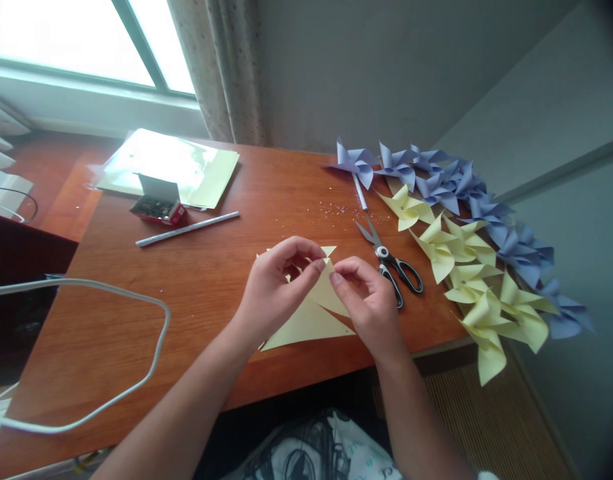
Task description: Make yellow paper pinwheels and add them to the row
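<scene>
A pale yellow paper sheet (306, 325) with cut flaps lies in front of me, near the table's front edge. My left hand (285, 273) pinches a pointed flap of it between thumb and forefinger. Close by, my right hand (365, 293) has its thumb and fingertips pressed on the same raised paper from the right. Part of the sheet is hidden beneath my hands. Black-handled scissors (383, 257) lie partly spread on the table, just beyond my right hand.
Yellow paper pinwheels (439, 243) and purple pinwheels (439, 187) crowd the right side, some overhanging the edge. A small open red box (161, 207), a paper stick (186, 229) and a stack of yellow paper (219, 177) lie at left. A white cable (161, 333) loops over the left front.
</scene>
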